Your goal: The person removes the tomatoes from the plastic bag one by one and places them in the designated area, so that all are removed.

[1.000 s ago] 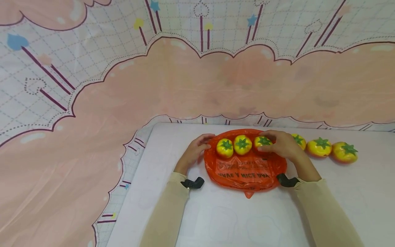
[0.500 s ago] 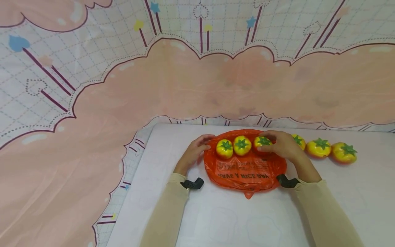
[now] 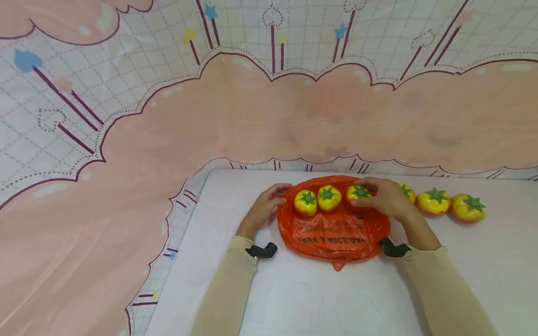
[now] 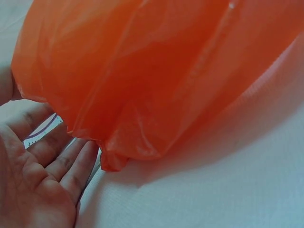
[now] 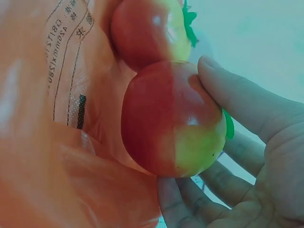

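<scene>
An orange-red plastic bag (image 3: 332, 233), its mouth spread wide, lies on the white table with printing on its inner face. Inside sit two yellow-red tomatoes (image 3: 305, 203) with green star-shaped tops, apparently toys. At the bag's right side my right hand (image 3: 386, 198) grips a third tomato (image 5: 173, 121) between thumb and fingers; in the right wrist view it touches or nearly touches a neighbouring tomato (image 5: 147, 33). My left hand (image 3: 265, 205) rests at the bag's left rim, fingers extended. The left wrist view shows these fingers (image 4: 52, 147) against the bag's edge, their tips partly hidden.
Three more tomatoes (image 3: 434, 201) stand in a row on the table right of the bag, the nearest partly behind my right hand. A patterned pink and white cloth (image 3: 269, 116) hangs behind the table (image 3: 319, 298). Both wrists wear a black camera mount (image 3: 262, 251).
</scene>
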The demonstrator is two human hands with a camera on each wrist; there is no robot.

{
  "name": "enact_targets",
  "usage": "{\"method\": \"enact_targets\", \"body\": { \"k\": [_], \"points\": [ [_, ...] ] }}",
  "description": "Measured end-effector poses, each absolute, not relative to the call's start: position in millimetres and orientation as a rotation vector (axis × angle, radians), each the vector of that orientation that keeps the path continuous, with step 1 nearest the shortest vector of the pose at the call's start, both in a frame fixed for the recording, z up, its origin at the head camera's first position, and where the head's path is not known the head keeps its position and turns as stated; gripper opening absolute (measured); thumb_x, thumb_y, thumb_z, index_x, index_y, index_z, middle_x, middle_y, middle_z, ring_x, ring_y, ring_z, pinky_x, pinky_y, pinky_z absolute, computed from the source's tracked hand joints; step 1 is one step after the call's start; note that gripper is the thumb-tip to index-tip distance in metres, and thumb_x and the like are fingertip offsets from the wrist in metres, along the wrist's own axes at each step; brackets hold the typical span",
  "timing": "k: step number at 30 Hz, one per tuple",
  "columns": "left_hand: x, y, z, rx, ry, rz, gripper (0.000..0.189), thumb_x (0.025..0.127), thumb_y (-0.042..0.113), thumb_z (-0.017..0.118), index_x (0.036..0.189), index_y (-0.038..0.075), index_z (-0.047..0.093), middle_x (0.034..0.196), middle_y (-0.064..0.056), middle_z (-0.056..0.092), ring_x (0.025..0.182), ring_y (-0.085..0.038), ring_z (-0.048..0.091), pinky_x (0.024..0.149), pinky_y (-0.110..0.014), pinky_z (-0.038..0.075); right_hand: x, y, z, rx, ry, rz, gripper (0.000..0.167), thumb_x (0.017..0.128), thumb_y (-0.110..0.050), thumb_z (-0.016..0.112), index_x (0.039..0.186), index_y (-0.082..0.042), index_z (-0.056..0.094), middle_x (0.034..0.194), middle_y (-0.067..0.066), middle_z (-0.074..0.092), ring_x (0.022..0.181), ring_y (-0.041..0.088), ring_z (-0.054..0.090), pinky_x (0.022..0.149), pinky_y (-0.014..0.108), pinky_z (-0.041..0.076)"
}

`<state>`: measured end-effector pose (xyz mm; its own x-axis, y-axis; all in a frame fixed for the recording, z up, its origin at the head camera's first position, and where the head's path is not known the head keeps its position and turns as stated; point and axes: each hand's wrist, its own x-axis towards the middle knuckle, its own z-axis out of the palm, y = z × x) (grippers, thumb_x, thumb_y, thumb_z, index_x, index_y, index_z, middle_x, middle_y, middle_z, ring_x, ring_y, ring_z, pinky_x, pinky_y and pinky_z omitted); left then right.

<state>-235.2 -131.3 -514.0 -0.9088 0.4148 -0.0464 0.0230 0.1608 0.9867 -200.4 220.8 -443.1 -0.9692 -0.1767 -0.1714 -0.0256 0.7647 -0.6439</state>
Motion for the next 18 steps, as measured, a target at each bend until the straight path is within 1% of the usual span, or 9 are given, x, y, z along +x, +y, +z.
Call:
{"method": "enact_targets", "body": {
  "k": [4, 10, 18],
  "points": [
    [-236, -131, -514, 0.434, 2.13, 1.816, 0.043, 0.1, 0.013, 0.053, 0.143, 0.019, 0.057, 0.147, 0.0, 0.057, 0.136, -0.022, 0.053, 0.119, -0.045, 0.041, -198, 223, -439, -0.148, 2.734, -0.994, 0.071, 0.086, -0.048, 0.078, 0.143, -0.01, 0.058, 0.145, 0.024, 0.055, 0.132, 0.047, 0.05, 0.103, 0.065, 0.048],
    [-237, -130, -514, 0.447, 2.137, 1.82, 0.043, 0.1, 0.013, 0.052, 0.142, 0.018, 0.057, 0.147, 0.0, 0.058, 0.136, -0.021, 0.054, 0.118, -0.044, 0.042, -195, 227, -436, -0.129, 2.71, -1.015, 0.07, 0.086, -0.046, 0.078, 0.143, -0.011, 0.057, 0.145, 0.023, 0.056, 0.133, 0.046, 0.05, 0.103, 0.064, 0.05],
    [-238, -131, -516, 0.423, 2.126, 1.817, 0.043, 0.099, 0.014, 0.053, 0.142, 0.021, 0.057, 0.147, 0.001, 0.058, 0.137, -0.021, 0.053, 0.119, -0.046, 0.041, -188, 231, -433, -0.138, 2.732, -0.979, 0.074, 0.083, -0.054, 0.078, 0.142, -0.014, 0.059, 0.141, 0.023, 0.06, 0.13, 0.046, 0.052, 0.101, 0.065, 0.051]
  ]
}}
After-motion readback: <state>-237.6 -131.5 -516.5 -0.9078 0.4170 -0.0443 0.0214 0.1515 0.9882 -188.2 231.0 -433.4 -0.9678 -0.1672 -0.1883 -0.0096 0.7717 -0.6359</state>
